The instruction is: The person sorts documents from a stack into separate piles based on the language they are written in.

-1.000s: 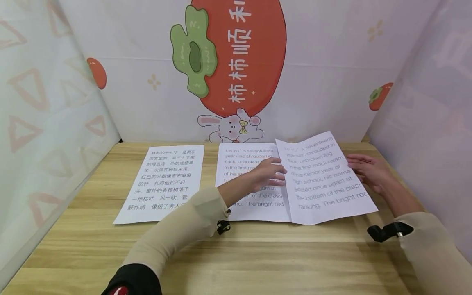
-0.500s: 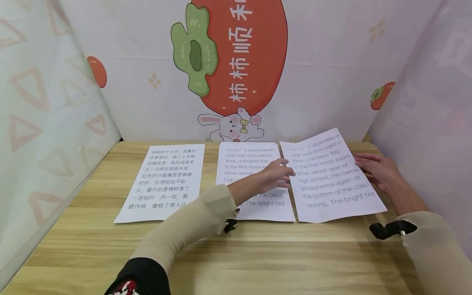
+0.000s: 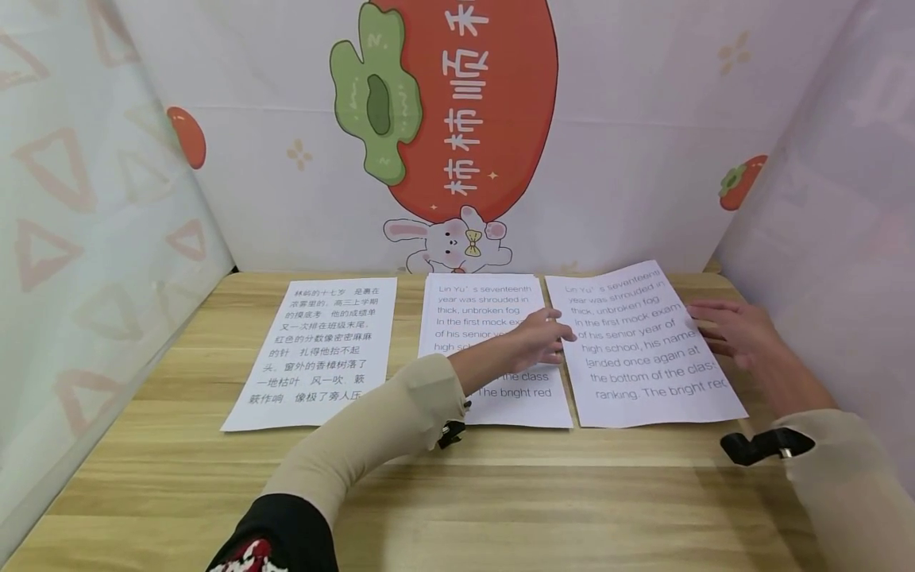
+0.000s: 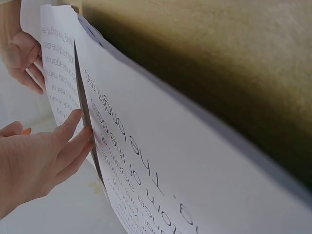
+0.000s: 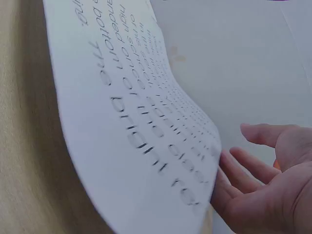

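Across the lower frame spreads the wooden surface [image 3: 543,508]. Right of centre, the right sheet [image 3: 636,357] curls up along its right edge; mid-frame lies an English stack [image 3: 472,300]; at centre left, a Chinese sheet [image 3: 314,349]. The right hand [image 3: 736,334] has its grip apart, fingers touching that curled edge; the left hand [image 3: 534,338], grip also apart, is at the gap beside the stack.

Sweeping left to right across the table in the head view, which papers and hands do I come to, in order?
Page of Chinese text → stack of English pages → separate English page → right hand. I leave out the left hand, since it overlaps the stack.
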A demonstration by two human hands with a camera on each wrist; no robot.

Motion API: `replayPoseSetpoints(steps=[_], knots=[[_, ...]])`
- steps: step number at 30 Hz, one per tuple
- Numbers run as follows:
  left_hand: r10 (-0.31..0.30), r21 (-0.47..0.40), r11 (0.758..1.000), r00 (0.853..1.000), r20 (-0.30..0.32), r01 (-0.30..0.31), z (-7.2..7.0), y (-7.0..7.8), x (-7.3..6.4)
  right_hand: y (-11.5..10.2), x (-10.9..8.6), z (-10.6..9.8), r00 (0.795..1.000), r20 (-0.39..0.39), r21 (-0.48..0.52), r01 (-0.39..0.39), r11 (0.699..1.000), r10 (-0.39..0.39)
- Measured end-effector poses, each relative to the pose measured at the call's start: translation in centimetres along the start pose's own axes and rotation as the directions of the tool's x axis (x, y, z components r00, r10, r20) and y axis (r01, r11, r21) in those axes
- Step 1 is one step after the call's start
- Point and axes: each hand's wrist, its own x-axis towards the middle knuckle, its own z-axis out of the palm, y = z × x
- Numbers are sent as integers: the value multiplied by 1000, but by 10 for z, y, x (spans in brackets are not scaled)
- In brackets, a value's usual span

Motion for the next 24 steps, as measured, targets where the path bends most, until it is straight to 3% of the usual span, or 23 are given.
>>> replayPoseSetpoints(steps=[8,24], knots=[[-11,27,1000,1000,-3,11,1,2,0,-5,-3,2,996,89,-215,34,976,-15],[-14,77,997,999,-35,16,-1,2,0,-6,-7,7,997,70,-280,34,959,-15]])
